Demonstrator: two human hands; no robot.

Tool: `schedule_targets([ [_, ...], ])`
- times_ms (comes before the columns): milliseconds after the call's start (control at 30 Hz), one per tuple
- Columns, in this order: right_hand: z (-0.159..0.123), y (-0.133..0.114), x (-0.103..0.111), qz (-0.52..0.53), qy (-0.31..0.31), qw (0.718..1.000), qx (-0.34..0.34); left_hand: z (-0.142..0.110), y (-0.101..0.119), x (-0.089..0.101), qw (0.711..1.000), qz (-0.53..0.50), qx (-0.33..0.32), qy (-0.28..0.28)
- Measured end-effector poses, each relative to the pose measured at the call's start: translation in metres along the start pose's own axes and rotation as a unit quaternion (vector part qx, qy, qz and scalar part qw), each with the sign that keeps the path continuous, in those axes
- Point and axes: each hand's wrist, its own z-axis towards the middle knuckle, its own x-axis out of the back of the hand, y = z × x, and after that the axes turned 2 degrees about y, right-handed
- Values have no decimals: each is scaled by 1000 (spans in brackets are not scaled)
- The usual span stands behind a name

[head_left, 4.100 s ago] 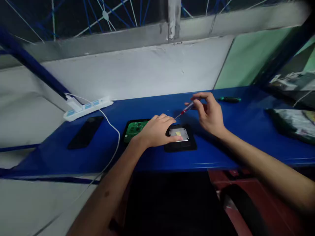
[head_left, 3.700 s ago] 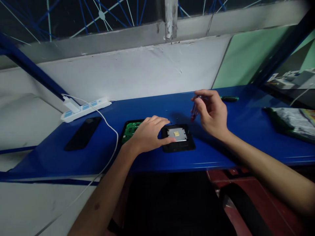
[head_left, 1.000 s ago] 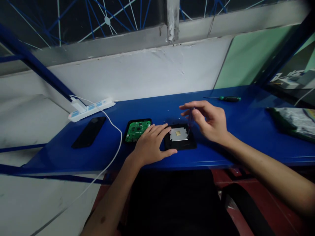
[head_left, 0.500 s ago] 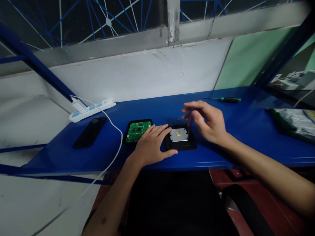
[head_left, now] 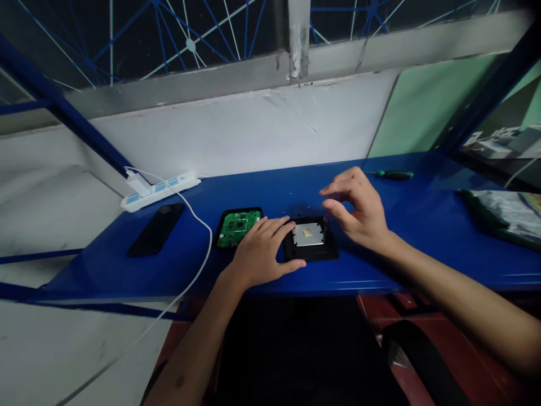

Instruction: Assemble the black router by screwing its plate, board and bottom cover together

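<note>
A black plastic cover (head_left: 315,255) lies on the blue table, with a silver metal plate (head_left: 315,236) on it that bears a small tan pad (head_left: 307,232) in the middle. My left hand (head_left: 260,251) rests palm down, fingers stretched, its fingertips and thumb on the cover's left side. In my right hand (head_left: 359,211) a thin, see-through screwdriver (head_left: 326,220) is pinched upright, blurred, its tip at the plate's right edge. Partly behind my left fingers sits a black case holding a green circuit board (head_left: 236,225).
A black phone (head_left: 155,230) and a white power strip (head_left: 163,190) lie on the left, with a white cable (head_left: 207,248) running over the table edge. At the back right is a green-handled screwdriver (head_left: 395,175). A silvery plastic bag (head_left: 505,217) lies far right.
My right hand has turned slightly, its fingers a bit higher and more curled around the screwdriver. The left hand stays on the cover. The whole view has shifted a little.
</note>
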Motion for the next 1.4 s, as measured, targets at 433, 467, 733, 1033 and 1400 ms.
schedule_targets([
  [433, -5, -6, 1, 80, -15, 995, -50, -1, -1, -1, 1000, -8, -3, 0],
  [467, -4, -5, 1, 67, -16, 997, -36, -1, -1, -1, 1000, -6, -3, 1],
  [733, -4, -3, -2, 24, -8, 999, -46, 0, 1, 0, 1000, 2, -2, -5],
  [1033, -1, -6, 2, 37, -22, 999, -29, 0, 1, 0, 1000, 5, 0, 0],
  [1400, -1, 1, 0, 6, -16, 1000, 0, 0, 0, 0, 1000, -1, -4, 4],
])
